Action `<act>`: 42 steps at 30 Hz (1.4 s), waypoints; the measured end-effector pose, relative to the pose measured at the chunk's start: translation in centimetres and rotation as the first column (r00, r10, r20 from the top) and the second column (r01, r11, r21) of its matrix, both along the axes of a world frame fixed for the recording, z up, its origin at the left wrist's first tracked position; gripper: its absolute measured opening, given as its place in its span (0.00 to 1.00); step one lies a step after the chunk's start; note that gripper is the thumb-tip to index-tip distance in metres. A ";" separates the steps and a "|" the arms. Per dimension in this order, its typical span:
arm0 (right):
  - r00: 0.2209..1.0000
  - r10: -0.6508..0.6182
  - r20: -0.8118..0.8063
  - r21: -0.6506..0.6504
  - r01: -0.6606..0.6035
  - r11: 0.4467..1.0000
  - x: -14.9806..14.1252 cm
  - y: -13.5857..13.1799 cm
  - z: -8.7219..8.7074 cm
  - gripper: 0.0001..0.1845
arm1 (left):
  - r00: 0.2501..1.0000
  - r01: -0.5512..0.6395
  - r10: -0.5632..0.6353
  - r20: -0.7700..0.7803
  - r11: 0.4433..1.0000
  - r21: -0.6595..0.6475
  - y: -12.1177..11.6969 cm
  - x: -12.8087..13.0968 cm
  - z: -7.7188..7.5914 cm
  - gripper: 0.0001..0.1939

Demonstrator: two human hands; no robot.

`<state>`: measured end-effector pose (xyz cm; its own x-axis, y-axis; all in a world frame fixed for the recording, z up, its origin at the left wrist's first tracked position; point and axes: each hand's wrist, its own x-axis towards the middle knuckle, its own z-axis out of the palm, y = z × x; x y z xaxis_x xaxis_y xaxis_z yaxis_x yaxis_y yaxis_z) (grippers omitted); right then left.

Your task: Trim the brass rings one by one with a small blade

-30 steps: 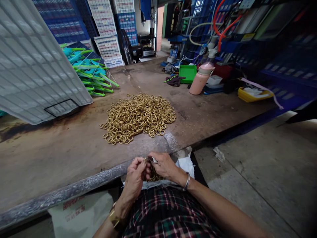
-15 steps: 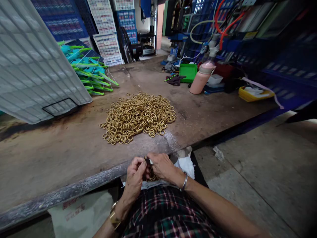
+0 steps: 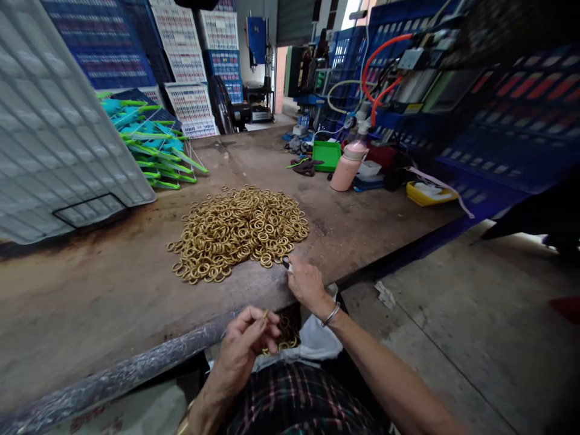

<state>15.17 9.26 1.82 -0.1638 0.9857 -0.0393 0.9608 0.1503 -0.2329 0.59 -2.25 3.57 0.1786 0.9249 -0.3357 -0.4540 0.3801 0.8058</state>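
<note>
A broad heap of brass rings (image 3: 240, 229) lies on the worktop. At the table's front edge, my left hand (image 3: 247, 341) is closed, pinching a single brass ring (image 3: 266, 314) between thumb and fingertips. My right hand (image 3: 309, 283) reaches over the tabletop to the near right edge of the heap. Its fingers are closed round a small dark object (image 3: 286, 263) with something pale beside it; its kind cannot be made out. Between the hands and the lap, more brass rings (image 3: 287, 338) lie in a holder edged with white cloth (image 3: 319, 338).
A tilted pale crate (image 3: 67, 139) and a stack of green and turquoise plastic pieces (image 3: 158, 145) stand at the left. Farther right are a green tray (image 3: 327, 156), a pink bottle (image 3: 348, 169) and a yellow bowl (image 3: 426, 194). Stacked crates (image 3: 181, 66) fill the back.
My right hand has parted from the left and moved up to the heap's edge with the dark object. My left hand stays low and now shows a ring in its fingertips. The view has shifted.
</note>
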 end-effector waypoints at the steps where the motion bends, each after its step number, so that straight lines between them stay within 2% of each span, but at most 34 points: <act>1: 0.999 -0.034 -0.008 0.014 0.034 0.999 0.2 0.6 -0.1 0.11 | 0.999 -0.033 0.035 0.039 0.998 -0.048 0.4 -0.1 -0.1 0.13; 6: 0.995 -0.097 0.007 0.007 0.096 0.995 -0.1 2.1 -0.6 0.15 | 0.966 -0.156 0.189 0.175 0.970 -0.188 1.2 -0.8 -0.8 0.12; 10: 0.996 -0.086 -0.003 0.009 0.086 0.996 -0.2 2.6 -0.7 0.14 | 0.920 -0.118 0.211 0.330 0.952 -0.282 1.1 -1.3 -1.6 0.09; 14: 0.995 -0.087 -0.042 0.002 0.087 0.996 0.5 2.6 -0.9 0.12 | 0.895 -0.115 0.252 0.368 0.928 -0.353 1.2 -1.6 -2.1 0.09; 16: 0.991 -0.053 -0.119 0.014 0.055 0.998 0.7 2.1 -1.1 0.11 | 0.905 -0.133 0.264 0.333 0.921 -0.366 1.3 -1.5 -2.0 0.12; 18: 0.961 0.014 -0.275 0.026 -0.007 1.000 0.5 1.3 -1.3 0.09 | 0.930 -0.164 0.258 0.262 0.929 -0.331 1.5 -1.3 -1.9 0.12; 21: 0.830 0.079 -0.552 -0.013 -0.103 0.995 -0.5 -0.3 -1.1 0.06 | 0.961 -0.226 0.255 0.109 0.948 -0.226 1.8 -0.8 -1.7 0.14; 23: 0.730 0.083 -0.679 -0.061 -0.168 0.984 -1.5 -1.5 -0.9 0.05 | 0.964 -0.262 0.265 -0.007 0.950 -0.170 2.1 -0.7 -1.7 0.18; 26: 0.610 0.083 -0.788 -0.103 -0.262 0.959 -2.7 -2.7 -0.4 0.03 | 0.956 -0.274 0.258 -0.138 0.955 -0.116 2.3 -0.8 -1.9 0.20; 28: 0.566 0.076 -0.821 -0.122 -0.303 0.945 -3.3 -3.1 -0.1 0.02 | 0.951 -0.275 0.256 -0.176 0.957 -0.093 2.3 -1.0 -2.0 0.19; 31: 0.548 0.077 -0.833 -0.141 -0.344 0.928 -3.5 -3.2 0.1 0.03 | 0.942 -0.291 0.274 -0.194 0.954 -0.069 2.2 -1.4 -2.0 0.17; 34: 0.567 0.098 -0.818 -0.144 -0.367 0.919 -3.5 -3.2 0.3 0.06 | 0.937 -0.293 0.275 -0.213 0.955 -0.055 2.1 -1.7 -2.2 0.16; 38: 0.617 0.088 -0.782 -0.159 -0.334 0.929 -3.7 -3.3 0.6 0.08 | 0.956 -0.215 0.202 -0.211 0.976 -0.041 1.8 -1.7 -2.4 0.16; 42: 0.619 0.064 -0.783 -0.196 -0.343 0.918 -3.9 -3.3 0.6 0.08 | 0.976 -0.161 0.150 -0.156 0.985 -0.062 1.7 -1.7 -2.3 0.16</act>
